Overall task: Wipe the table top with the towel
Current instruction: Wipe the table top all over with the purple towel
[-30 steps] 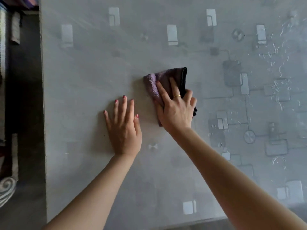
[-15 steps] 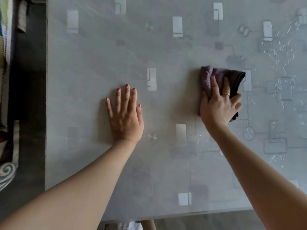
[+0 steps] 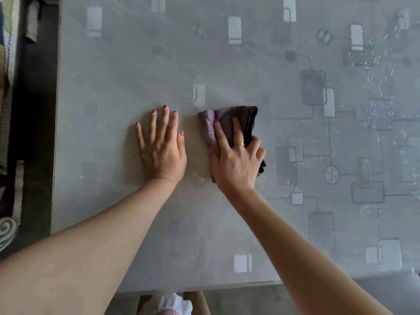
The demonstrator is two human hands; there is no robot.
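Towel (image 3: 227, 123) folded mid table top (image 3: 113, 71), pressed flat under right hand (image 3: 236, 162), fingers straight; left hand (image 3: 162, 148) splayed flat, holding nothing. Risk: droplets (image 3: 377, 87) far right missed, cloth bunching.

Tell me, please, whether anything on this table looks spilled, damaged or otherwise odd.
Thin whitish streaks and flecks, possibly water, are scattered over the right side of the table; the left side shows none. The towel under the right hand lies left of most of them. Nothing looks damaged.
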